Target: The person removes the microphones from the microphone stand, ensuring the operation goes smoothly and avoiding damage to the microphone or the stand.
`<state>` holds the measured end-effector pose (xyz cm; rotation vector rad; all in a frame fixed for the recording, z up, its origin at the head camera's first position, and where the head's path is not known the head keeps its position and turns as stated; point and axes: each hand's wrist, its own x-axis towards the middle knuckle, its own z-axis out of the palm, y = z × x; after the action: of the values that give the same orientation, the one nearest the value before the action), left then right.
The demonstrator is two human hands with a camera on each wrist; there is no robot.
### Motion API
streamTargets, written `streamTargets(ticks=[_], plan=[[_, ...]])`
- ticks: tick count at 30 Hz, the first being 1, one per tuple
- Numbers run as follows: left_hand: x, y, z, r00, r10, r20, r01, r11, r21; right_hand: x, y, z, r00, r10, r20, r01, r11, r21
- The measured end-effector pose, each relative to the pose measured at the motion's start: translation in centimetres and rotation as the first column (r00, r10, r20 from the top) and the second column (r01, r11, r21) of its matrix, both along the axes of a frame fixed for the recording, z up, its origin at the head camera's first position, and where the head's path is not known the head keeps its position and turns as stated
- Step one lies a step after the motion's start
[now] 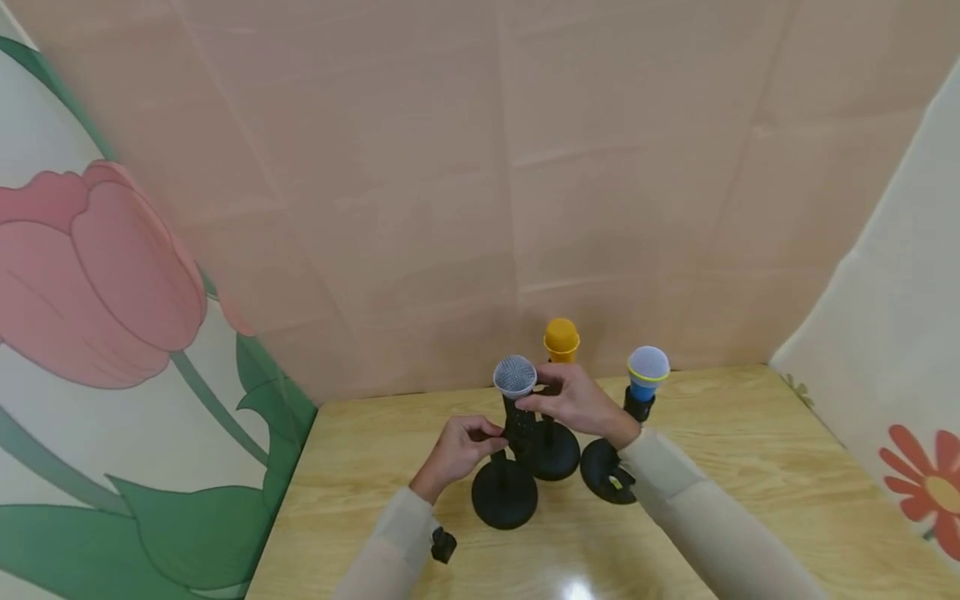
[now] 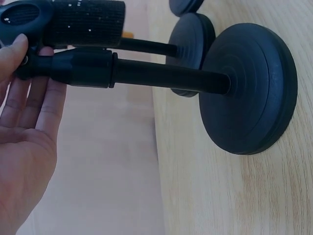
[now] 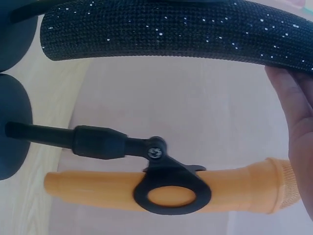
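A black microphone with sparkling dots on its handle (image 3: 161, 32) and a silver mesh head (image 1: 515, 376) sits in the clip of a black desk stand (image 2: 171, 76). Just below the mesh head, my right hand (image 1: 577, 402) holds the microphone between thumb and fingers. Lower down, my left hand (image 1: 461, 450) grips the stand at the clip joint (image 2: 41, 66), thumb on one side and fingers on the other. The stand's round base (image 1: 504, 496) rests on the wooden table. The right wrist view cuts off most of my right hand's fingers.
Behind my right hand, an orange-yellow microphone (image 1: 562, 337) is clipped in a second black stand (image 3: 98, 142). To the right, a blue microphone with a whitish head (image 1: 648, 371) stands in a third one, partly behind my forearm. A pinkish cloth (image 1: 420, 208) hangs along the table's back edge.
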<state>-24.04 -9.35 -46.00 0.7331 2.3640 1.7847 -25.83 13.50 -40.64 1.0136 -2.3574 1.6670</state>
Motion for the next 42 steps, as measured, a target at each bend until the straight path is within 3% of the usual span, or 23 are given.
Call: streamTargets(ticks=[28, 35, 42], plan=[[0.1, 0.0, 0.2, 0.999, -0.012, 0.039, 0.012, 1.0, 0.001, 0.0, 0.2, 3.1, 0.999, 0.028, 0.018, -0.028, 0.999, 0.019], [-1.7, -0.3, -3.2, 0.999, 0.009, 0.044, -0.01, 1.0, 0.015, -0.1, 0.1, 3.5, 0.999, 0.042, 0.004, -0.042, 0.999, 0.023], [-1.5, -0.1, -2.7, 1.0, 0.005, 0.028, -0.006, 1.0, 0.012, -0.1, 0.2, 3.9, 0.999, 0.037, 0.001, -0.037, 0.998, 0.042]])
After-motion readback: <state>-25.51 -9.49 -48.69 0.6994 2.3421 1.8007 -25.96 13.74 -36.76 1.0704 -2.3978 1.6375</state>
